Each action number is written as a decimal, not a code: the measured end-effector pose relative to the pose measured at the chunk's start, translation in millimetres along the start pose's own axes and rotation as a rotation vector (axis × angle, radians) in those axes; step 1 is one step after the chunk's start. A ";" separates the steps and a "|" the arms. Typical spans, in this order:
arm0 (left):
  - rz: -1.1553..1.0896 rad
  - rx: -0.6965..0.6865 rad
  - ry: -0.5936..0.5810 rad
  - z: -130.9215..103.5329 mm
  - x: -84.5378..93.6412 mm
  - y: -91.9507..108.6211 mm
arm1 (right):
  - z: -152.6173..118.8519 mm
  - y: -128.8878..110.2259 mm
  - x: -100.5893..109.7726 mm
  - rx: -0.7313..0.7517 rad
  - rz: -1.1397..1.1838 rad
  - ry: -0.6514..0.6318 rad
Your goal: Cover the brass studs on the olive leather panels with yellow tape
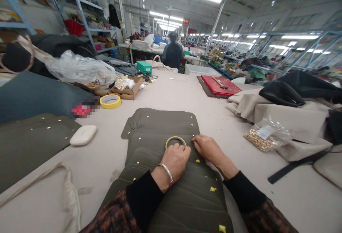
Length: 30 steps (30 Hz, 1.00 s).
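Dark olive panels (160, 122) with metal studs lie overlapped in a long stack in front of me. My left hand (176, 158), with a silver bangle at the wrist, is closed around a roll of yellow tape (175, 138) above the stack. At the right edge of a panel, beside a stud, my right hand (207, 148) has its fingertips pinched together; what sits between them is too small to make out. Small yellow tape bits (213, 189) stick along the right side of the panels.
On the left are more studded panels (34, 133), a white case (83, 135), another yellow tape roll (110, 102) and a cardboard box (130, 92). On the right lie a red board (221, 83) with a tool, a bag of gold studs (263, 135) and beige pieces. A person (173, 53) is farther back.
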State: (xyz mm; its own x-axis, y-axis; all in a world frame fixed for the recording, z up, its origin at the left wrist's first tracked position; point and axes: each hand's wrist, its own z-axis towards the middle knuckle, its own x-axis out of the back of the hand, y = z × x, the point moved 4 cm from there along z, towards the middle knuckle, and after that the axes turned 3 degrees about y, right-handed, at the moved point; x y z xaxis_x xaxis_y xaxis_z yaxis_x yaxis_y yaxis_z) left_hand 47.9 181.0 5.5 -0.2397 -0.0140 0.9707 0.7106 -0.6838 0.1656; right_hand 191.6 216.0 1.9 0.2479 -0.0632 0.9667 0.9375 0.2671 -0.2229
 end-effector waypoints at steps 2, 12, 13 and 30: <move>0.003 -0.003 -0.015 1.0 -0.1 0.0 | 8.9 3.6 -2.1 -0.102 0.021 -0.032; -0.118 -0.028 0.184 -1.3 14.1 -7.8 | -4.5 11.7 8.3 -0.138 0.167 -0.177; -0.158 -0.033 0.236 -2.0 15.7 -9.6 | -9.1 10.1 8.8 -0.118 0.193 -0.195; 0.029 0.005 -0.009 2.8 8.3 -8.4 | -8.9 39.8 -6.5 -0.309 0.383 0.162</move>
State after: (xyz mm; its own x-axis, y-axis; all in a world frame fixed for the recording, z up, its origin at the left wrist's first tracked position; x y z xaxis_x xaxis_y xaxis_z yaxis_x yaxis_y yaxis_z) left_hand 41.7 188.7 12.6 -0.2135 -0.0271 0.9766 0.7201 -0.6799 0.1386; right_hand 229.5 218.5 -14.4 0.5995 -0.1710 0.7819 0.7942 0.0054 -0.6077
